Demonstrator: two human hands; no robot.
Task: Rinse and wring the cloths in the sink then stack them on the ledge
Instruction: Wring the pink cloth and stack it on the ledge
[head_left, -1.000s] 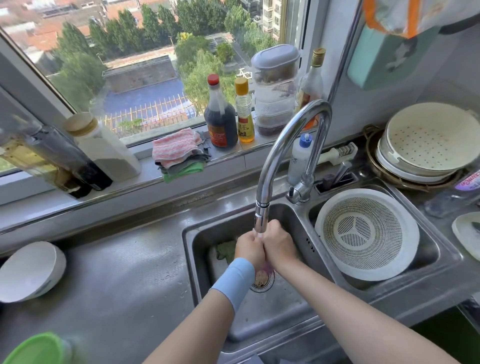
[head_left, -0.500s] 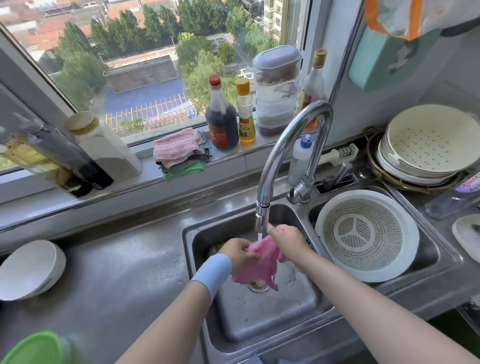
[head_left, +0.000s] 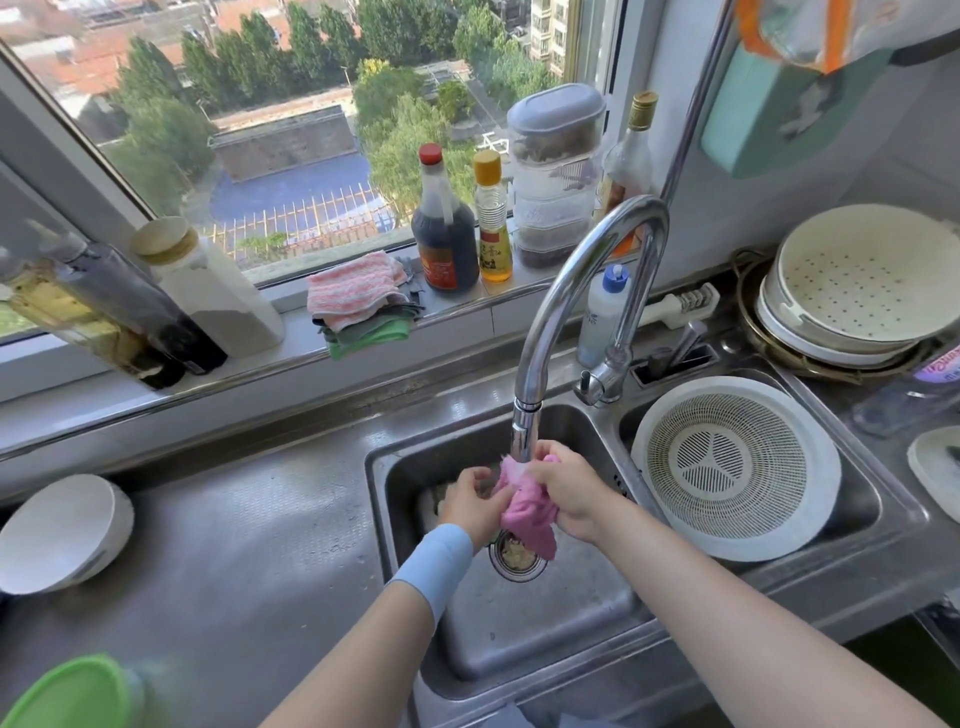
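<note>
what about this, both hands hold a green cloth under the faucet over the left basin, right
Wrong colour: the head view shows a pink cloth, not green. The left hand and right hand both hold it under the faucet over the left basin.

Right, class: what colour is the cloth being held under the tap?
Pink. The cloth shows best in the head view, the only one here.

The steel counter (head_left: 249, 545) holds a white bowl (head_left: 62, 530). The window ledge (head_left: 297, 325) holds stacked cloths (head_left: 358, 301) and a dark bottle (head_left: 444, 234), maybe sauce.
</note>
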